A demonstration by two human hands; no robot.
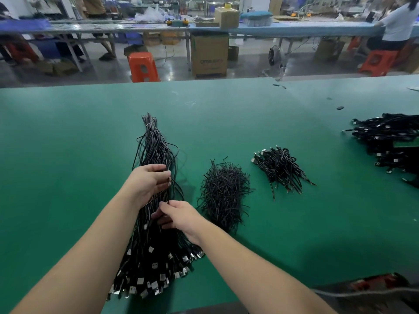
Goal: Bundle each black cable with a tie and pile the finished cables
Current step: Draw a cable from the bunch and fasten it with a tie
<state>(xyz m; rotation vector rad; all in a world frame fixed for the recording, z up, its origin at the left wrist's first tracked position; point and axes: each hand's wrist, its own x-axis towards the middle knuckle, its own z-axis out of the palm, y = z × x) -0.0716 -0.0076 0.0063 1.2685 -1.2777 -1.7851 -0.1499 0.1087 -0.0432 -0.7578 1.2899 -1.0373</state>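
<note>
A long sheaf of loose black cables (156,146) lies on the green table, metal plugs fanned out at the near end. My left hand (147,181) rests on the middle of the sheaf, fingers curled into the strands. Just below it my right hand (179,217) pinches a single cable and lifts it from the sheaf. To the right sits a heap of short black ties (223,193). Further right lies a small pile of bundled cables (280,169).
A bigger mound of black cables with plugs (390,141) fills the far right of the green table (68,155). Small black bits lie near the far edge. Beyond it are an orange stool (142,66), cardboard boxes and people at other benches.
</note>
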